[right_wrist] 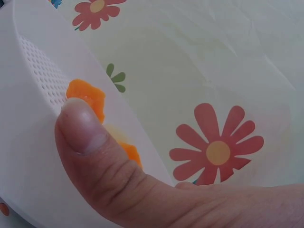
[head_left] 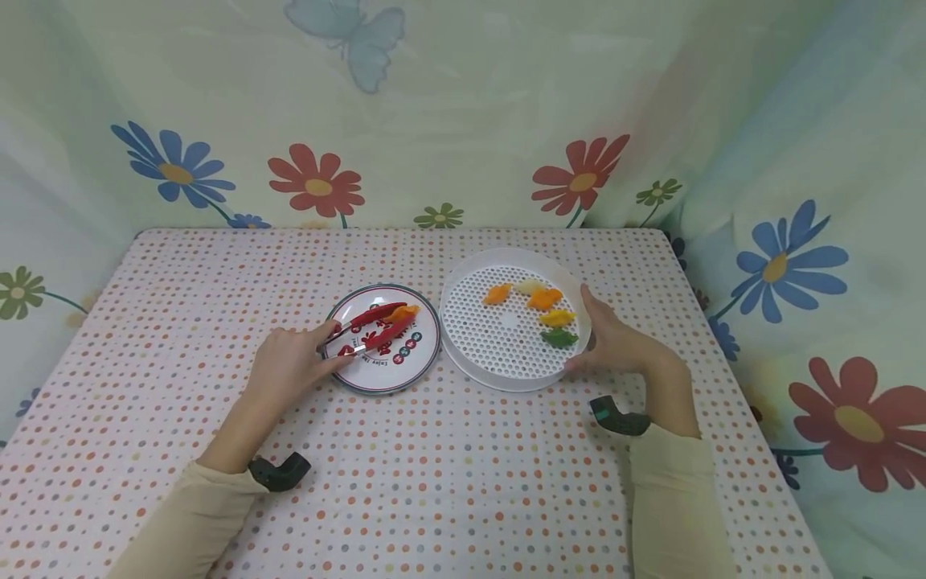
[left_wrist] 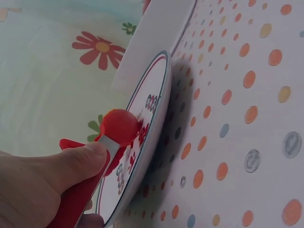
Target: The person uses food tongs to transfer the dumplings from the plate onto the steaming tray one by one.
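My left hand (head_left: 288, 362) holds a pair of red-tipped tongs (head_left: 379, 341) above a round white plate (head_left: 425, 342) with a dark rim and red print. Between the tong tips is an orange dumpling-shaped piece (head_left: 411, 311). In the left wrist view, the thumb presses on the red handle (left_wrist: 78, 202), and the red tip mostly hides the piece. My right hand (head_left: 618, 342) grips the right side of a round white perforated tray (head_left: 473, 342). Inside lie several similar pieces, among them a green piece (head_left: 559, 338) and a yellow piece (head_left: 557, 318). The right thumb (right_wrist: 90, 137) lies along the tray's wall.
The plate and the tray stand side by side on a dotted tablecloth (head_left: 448, 482). A flowered curtain (head_left: 463, 121) hangs behind the table's far edge and along both sides. A dark device (head_left: 278, 472) is strapped on each wrist.
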### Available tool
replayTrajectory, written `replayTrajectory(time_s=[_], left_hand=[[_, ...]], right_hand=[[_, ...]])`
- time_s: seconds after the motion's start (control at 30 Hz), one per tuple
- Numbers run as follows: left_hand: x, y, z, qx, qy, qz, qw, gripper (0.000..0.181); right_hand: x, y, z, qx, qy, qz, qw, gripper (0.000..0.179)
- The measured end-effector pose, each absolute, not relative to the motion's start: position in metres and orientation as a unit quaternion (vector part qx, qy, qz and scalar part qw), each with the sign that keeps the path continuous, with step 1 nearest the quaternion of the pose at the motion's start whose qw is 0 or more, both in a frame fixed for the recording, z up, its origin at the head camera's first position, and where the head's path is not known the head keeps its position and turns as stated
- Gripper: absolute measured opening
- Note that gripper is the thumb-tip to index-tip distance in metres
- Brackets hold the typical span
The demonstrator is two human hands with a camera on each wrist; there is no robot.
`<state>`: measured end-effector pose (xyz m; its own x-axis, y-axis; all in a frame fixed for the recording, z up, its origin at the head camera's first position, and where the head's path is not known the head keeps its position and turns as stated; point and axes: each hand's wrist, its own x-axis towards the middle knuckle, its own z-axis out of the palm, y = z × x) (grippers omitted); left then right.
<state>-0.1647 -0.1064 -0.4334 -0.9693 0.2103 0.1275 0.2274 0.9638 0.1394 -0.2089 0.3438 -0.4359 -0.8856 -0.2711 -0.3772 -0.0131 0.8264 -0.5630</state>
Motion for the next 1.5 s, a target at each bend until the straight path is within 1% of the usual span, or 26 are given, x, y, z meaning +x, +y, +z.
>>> replayTrajectory(time_s=[0.07,0.23,0.43,0.57,0.7,0.83,0.97,1.1,1.27,1.4,1.5], left_hand=[[-0.163,-0.107,-0.434,-0.105,-0.989,-0.082,0.056,0.069],[-0.154,-0.103,-0.424,-0.113,-0.985,-0.104,0.085,0.066],[-0.152,-0.069,-0.390,-0.166,-0.975,-0.104,0.105,0.058],[-0.151,-0.055,-0.380,-0.184,-0.971,-0.103,0.112,0.058],[-0.146,-0.066,-0.382,-0.164,-0.973,-0.096,0.130,0.062],[-0.140,-0.095,-0.389,-0.147,-0.976,-0.087,0.138,0.067],[-0.137,-0.122,-0.399,-0.162,-0.976,-0.084,0.116,0.068],[-0.150,-0.136,-0.412,-0.182,-0.977,-0.093,0.065,0.070],[-0.173,-0.139,-0.423,-0.171,-0.976,-0.131,-0.007,0.074],[-0.185,-0.140,-0.426,-0.177,-0.972,-0.148,-0.035,0.075],[-0.188,-0.141,-0.427,-0.175,-0.970,-0.161,-0.049,0.073]], right_hand=[[-0.209,0.343,-0.436,-0.072,0.930,-0.280,0.229,0.136],[-0.208,0.342,-0.435,-0.064,0.930,-0.273,0.238,0.136],[-0.207,0.342,-0.431,-0.058,0.931,-0.269,0.238,0.138],[-0.208,0.338,-0.430,-0.060,0.929,-0.276,0.239,0.136],[-0.211,0.334,-0.427,-0.064,0.930,-0.274,0.236,0.135],[-0.214,0.333,-0.422,-0.064,0.933,-0.261,0.238,0.135],[-0.214,0.336,-0.417,-0.062,0.935,-0.250,0.244,0.135],[-0.210,0.343,-0.419,-0.055,0.934,-0.255,0.243,0.135],[-0.207,0.346,-0.425,-0.061,0.932,-0.265,0.239,0.134],[-0.207,0.344,-0.429,-0.068,0.930,-0.271,0.239,0.135],[-0.209,0.342,-0.430,-0.080,0.930,-0.273,0.231,0.135]])
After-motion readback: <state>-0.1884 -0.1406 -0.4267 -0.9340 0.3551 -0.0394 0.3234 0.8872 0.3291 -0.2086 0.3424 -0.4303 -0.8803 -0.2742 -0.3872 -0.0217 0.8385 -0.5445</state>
